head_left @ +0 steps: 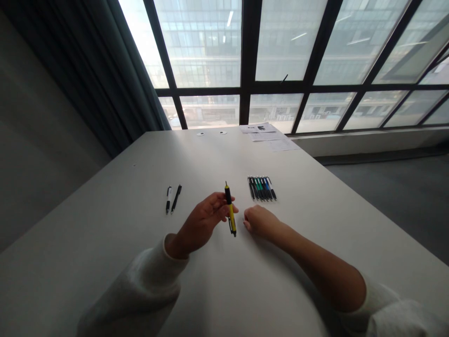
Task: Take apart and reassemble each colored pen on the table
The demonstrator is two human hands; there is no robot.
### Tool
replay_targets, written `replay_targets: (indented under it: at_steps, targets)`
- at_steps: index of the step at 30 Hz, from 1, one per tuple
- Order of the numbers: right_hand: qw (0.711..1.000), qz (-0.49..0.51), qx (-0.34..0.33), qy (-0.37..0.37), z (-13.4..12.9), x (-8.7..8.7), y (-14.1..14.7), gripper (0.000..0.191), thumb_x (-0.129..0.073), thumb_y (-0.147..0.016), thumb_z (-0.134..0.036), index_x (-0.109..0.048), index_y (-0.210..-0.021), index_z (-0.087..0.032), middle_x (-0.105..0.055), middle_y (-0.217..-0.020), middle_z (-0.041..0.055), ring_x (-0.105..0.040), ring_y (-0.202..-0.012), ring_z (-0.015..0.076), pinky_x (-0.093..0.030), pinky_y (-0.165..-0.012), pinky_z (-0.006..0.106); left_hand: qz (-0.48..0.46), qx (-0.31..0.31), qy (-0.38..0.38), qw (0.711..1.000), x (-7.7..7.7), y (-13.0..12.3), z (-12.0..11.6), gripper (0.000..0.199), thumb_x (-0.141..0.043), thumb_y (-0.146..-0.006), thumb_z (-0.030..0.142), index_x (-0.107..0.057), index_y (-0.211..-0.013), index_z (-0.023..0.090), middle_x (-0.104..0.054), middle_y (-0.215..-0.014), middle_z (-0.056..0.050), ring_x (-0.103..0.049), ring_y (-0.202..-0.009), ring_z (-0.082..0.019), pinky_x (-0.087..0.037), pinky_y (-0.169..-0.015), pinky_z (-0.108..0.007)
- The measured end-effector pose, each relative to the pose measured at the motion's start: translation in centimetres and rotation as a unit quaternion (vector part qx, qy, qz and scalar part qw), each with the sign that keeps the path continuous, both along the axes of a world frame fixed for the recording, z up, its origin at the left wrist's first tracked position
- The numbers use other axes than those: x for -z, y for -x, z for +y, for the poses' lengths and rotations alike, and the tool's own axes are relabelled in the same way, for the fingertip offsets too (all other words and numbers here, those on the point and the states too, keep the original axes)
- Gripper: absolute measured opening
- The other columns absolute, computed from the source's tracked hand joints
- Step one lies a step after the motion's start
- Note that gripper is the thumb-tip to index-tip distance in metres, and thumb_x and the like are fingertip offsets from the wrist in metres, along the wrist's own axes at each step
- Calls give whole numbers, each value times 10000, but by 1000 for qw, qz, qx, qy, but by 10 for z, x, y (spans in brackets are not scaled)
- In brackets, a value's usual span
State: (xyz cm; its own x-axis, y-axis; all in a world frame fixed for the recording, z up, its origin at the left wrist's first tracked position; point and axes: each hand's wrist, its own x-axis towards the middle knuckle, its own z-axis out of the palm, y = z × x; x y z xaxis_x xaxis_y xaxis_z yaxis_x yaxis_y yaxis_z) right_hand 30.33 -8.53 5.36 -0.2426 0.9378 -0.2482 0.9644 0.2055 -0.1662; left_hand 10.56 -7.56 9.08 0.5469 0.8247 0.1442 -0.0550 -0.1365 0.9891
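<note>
A yellow and black click pen (232, 216) is held up over the table in my left hand (201, 220). Its tip points away from me, and the clip end hangs toward me. My right hand (261, 220) rests on the table as a loose fist just right of the pen, with nothing showing in it. Beyond that fist lies a row of several pens (261, 188), side by side, with black, green, blue and white barrels. Left of my left hand lie a white and black pen (169, 200) and a black pen (176, 199), slightly apart.
The white table (140, 187) reaches to the windows (210, 47). Printed papers (266, 135) lie at its far right, and two small round white pieces (223, 132) sit near the far edge. A dark curtain (115, 70) hangs at the left.
</note>
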Motion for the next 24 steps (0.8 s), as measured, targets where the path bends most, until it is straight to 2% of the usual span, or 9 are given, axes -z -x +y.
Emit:
replay_targets:
  at_steps: [7,9,11,13,14,16,18,21,24]
  targets:
    - [998,3,-36,56,-11,-13,4,230,-728,-695,-261,-748,-855,-96,-737,-954,206,-717,-833,298,-510,-631,297,-8,35,12,999,3,2,1,289,-605,-933,361,-585,-1131,150,-702,-953,-78,-588,-783,-148,-463,-709,-286]
    - [995,37,-43,80,-9,-20,-1,185,-730,-675,-276,-721,-764,-114,-742,-822,152,-713,-729,257,-498,-567,273,2,45,10,999,2,2,0,284,-607,-933,351,-579,-1131,148,-706,-971,-86,-594,-789,-148,-468,-710,-285]
    - [981,142,-32,131,-7,-32,-13,112,-681,-706,-250,-667,-706,-139,-702,-647,67,-677,-582,190,-478,-489,238,17,55,4,998,1,2,-2,279,-600,-938,350,-573,-1131,150,-711,-991,-92,-603,-794,-149,-475,-712,-285]
    - [931,320,-3,175,-6,-47,-27,59,-646,-725,-203,-609,-721,-157,-654,-569,5,-635,-496,145,-464,-425,207,34,58,-8,998,0,1,-5,272,-592,-942,355,-571,-1123,152,-713,-999,-93,-622,-819,-156,-488,-730,-291]
    - [897,409,2,166,-7,-54,-34,61,-638,-739,-191,-585,-729,-162,-648,-572,-9,-620,-479,129,-457,-406,195,41,56,-19,997,-1,0,-8,266,-591,-942,356,-572,-1114,153,-713,-1000,-92,-635,-845,-164,-496,-752,-299]
    - [831,542,1,124,-10,-67,-43,98,-651,-777,-208,-570,-746,-161,-663,-613,-6,-607,-466,113,-447,-377,184,62,47,-54,996,-2,-2,-12,250,-597,-939,354,-582,-1091,156,-712,-995,-86,-651,-896,-180,-504,-804,-319]
    - [783,618,-5,68,-15,-74,-46,135,-668,-815,-237,-579,-756,-154,-640,-578,-20,-558,-415,90,-401,-342,167,93,43,-93,990,-2,-4,-16,234,-598,-938,353,-597,-1072,161,-712,-976,-75,-657,-902,-185,-506,-822,-327]
    - [741,671,-17,3,-22,-77,-39,150,-698,-836,-240,-608,-765,-144,-524,-474,-78,-435,-354,44,-323,-331,144,120,50,-129,983,-2,-6,-20,224,-586,-943,359,-605,-1059,168,-705,-942,-60,-649,-857,-173,-506,-782,-313]
    - [720,693,-34,-23,-25,-76,-30,127,-730,-823,-220,-635,-791,-141,-471,-475,-95,-379,-373,29,-301,-360,147,122,61,-140,981,-2,-7,-21,216,-575,-949,360,-604,-1047,169,-699,-928,-54,-641,-832,-164,-504,-759,-299]
